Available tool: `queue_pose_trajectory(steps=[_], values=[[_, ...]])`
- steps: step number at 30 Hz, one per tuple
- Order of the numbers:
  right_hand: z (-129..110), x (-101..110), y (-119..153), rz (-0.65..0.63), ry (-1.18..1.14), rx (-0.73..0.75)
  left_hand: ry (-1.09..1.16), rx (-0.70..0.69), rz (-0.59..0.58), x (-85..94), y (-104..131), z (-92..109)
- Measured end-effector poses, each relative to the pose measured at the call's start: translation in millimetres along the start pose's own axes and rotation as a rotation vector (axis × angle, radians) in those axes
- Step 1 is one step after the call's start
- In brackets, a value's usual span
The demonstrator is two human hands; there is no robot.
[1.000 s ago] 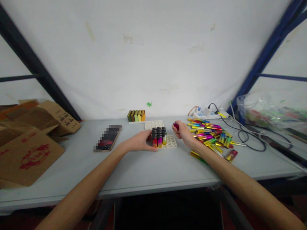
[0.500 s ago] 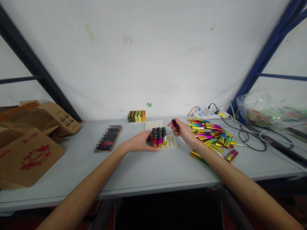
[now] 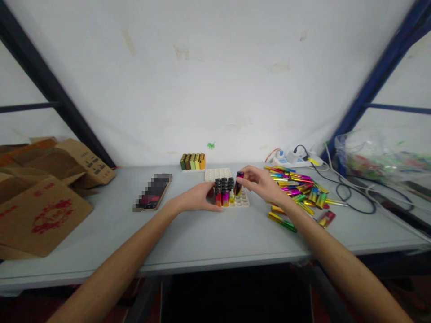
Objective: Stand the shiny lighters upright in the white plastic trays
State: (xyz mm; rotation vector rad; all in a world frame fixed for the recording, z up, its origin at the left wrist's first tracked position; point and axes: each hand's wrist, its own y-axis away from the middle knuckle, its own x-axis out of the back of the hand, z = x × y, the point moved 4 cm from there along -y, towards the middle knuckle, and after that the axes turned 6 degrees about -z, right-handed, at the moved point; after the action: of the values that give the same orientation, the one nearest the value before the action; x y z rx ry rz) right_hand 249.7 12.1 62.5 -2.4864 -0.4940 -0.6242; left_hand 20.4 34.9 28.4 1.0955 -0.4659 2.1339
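Several black-topped lighters (image 3: pixel 225 198) stand upright in rows at the left part of a white tray (image 3: pixel 243 202) with round holes. My left hand (image 3: pixel 197 197) is at the left side of this tray, thumb in front and fingers partly hidden behind, gripping its end. Between the thumb and fingers of my right hand (image 3: pixel 261 181) is one dark red and gold lighter (image 3: pixel 239 183), upright over the holes just right of the rows. A loose heap of shiny multicoloured lighters (image 3: pixel 303 190) lies right of my right hand.
Behind are another white holed tray (image 3: pixel 217 173) and a block of green, brown and orange lighters (image 3: pixel 192 162). A phone (image 3: pixel 153 193) and cardboard boxes (image 3: pixel 43 202) lie left. Power strip (image 3: pixel 289 159), cables and plastic bag (image 3: pixel 370 152) are at right.
My right hand has moved left and brought its lighter from a tilted pose beyond the tray to upright beside the standing rows. My left hand stays at the tray. The view has shifted slightly.
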Motion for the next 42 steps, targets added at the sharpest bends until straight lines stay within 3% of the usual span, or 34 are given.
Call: queue_pose_trajectory(steps=[4,7,14,22,31,34,38,42], values=[[-8.2,-4.8,4.3,-0.198,0.104,-0.005,-0.016,0.011,-0.012,-0.2,-0.1,1.1],[-7.8,-8.2,5.1,-0.272,0.174,-0.015,-0.045,0.017,-0.013,-0.4,-0.5,0.1],[-1.2,-13.7,3.5,-0.316,0.207,-0.049,-0.076,-0.006,0.006,-0.8,-0.7,-2.0],[-8.7,-8.2,3.5,-0.388,0.307,0.015,-0.08,0.011,0.007,-1.1,-0.8,-3.4],[4.2,-22.2,1.8,-0.351,0.403,0.018,-0.027,0.03,0.003,-2.2,0.0,-4.8],[10.3,-5.9,-1.7,-0.283,0.488,-0.012,-0.034,0.029,0.003,-2.0,0.3,-4.6],[47.1,41.4,-4.3,0.012,0.814,-0.157,-0.079,0.032,0.006,-1.0,0.3,-4.9],[99.1,71.4,5.6,-0.1,0.994,-0.445,-0.094,0.033,-0.002,-0.7,0.1,-5.6]])
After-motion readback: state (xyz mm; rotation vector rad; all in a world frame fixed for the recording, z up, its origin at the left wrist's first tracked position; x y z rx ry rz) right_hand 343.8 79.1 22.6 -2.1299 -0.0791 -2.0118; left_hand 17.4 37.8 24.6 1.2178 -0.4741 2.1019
